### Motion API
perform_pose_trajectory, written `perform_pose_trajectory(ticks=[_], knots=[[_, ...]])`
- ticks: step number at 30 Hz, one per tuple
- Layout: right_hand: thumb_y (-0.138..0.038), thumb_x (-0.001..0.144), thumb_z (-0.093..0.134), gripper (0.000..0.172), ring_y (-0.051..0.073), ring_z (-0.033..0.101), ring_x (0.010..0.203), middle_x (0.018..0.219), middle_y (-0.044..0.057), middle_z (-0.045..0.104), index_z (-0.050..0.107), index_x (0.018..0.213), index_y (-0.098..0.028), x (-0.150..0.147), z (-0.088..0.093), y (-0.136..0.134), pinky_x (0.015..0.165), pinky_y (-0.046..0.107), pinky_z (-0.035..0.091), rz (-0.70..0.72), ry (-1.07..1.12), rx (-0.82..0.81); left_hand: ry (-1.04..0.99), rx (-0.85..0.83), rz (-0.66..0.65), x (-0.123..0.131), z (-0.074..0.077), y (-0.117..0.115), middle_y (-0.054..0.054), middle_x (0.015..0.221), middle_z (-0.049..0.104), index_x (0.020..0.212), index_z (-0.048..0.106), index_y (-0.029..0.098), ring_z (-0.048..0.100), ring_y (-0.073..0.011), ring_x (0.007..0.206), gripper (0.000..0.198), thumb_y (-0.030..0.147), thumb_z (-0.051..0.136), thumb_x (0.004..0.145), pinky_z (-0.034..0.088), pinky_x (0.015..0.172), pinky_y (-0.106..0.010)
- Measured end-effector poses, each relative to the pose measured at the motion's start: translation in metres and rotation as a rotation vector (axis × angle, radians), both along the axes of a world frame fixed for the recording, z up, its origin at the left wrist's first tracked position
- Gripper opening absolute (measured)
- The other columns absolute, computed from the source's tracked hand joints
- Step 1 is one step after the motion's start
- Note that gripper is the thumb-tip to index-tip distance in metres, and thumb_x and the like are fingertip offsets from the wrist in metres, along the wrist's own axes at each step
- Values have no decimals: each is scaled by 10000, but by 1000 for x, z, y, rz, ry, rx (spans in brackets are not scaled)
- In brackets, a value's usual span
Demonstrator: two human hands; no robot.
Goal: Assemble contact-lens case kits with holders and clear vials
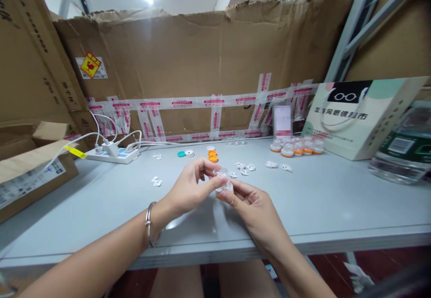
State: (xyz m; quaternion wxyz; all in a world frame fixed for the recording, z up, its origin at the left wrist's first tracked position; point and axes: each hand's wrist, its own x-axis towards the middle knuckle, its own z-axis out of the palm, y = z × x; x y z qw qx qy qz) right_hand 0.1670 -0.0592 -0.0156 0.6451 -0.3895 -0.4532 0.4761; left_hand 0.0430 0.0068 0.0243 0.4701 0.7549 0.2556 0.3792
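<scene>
We have the clear case [221, 172] in both hands, just above the near middle of the table [111, 212]. Our left hand [193, 183] is half closed, thumb and curled fingers pinching its upper part. Our right hand [254, 201] is part closed too, thumb pressed near the orange base [219, 196], fingers bent behind.

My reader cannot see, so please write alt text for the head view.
A person's left hand and right hand hold a small clear plastic container with an orange base over a pale grey table. White plastic pieces and orange round parts lie beyond; several similar containers stand to the right, beside a cream paper bag printed with glasses.
</scene>
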Motion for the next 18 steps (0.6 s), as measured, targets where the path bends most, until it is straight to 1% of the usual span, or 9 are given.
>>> perform_pose_trajectory(ticks=[3,5,7,9,11,13,16,18], knots=[[-348,620,736,397,232,594,988,967,36,706,676,989,-215,-2,1,0,883,343,439,-55,11,-6,-10,26,78,3,0,-4,-3,723,530,777,492,152,491,-129,683,219,284,649,699,392,634,-272],[-353,621,736,402,233,590,990,977,40,702,674,994,-214,-1,1,0,885,349,438,-46,4,-2,-21,10,60,3,0,-4,-2,719,532,768,495,154,492,-129,683,220,288,655,698,390,623,-262],[-371,651,713,388,224,595,967,969,47,701,671,1002,-213,1,0,0,870,347,444,4,-7,-7,-46,-42,-2,1,1,-2,0,714,538,783,523,152,499,-128,686,208,293,656,706,392,623,-253],[-403,682,681,360,199,612,899,922,49,707,679,984,-206,4,0,-1,842,327,453,84,9,-23,-78,-134,-107,-2,1,2,-1,733,555,817,568,154,512,-126,703,194,291,659,714,400,646,-247],[-429,695,662,333,165,623,810,845,42,711,696,936,-201,6,0,-2,805,293,461,156,69,-36,-109,-236,-226,-5,2,6,-8,787,584,869,610,168,526,-128,739,200,290,661,720,407,688,-248],[-436,697,660,298,138,618,751,789,33,705,709,870,-198,7,1,-2,768,259,467,219,141,-42,-114,-304,-321,-7,2,10,-22,855,613,921,639,187,540,-142,793,222,300,655,731,404,740,-260],[-425,699,663,258,118,607,722,763,25,695,712,800,-193,7,2,-3,739,230,471,278,210,-41,-99,-331,-397,-10,2,11,-40,923,639,1003,644,213,549,-173,881,264,331,615,769,387,811,-288],[-422,705,658,258,122,607,724,757,28,693,711,805,-190,7,2,-3,744,234,469,265,215,-41,-100,-305,-414,-10,2,10,-52,983,635,1033,637,219,531,-193,959,290,380,566,803,370,855,-304]])
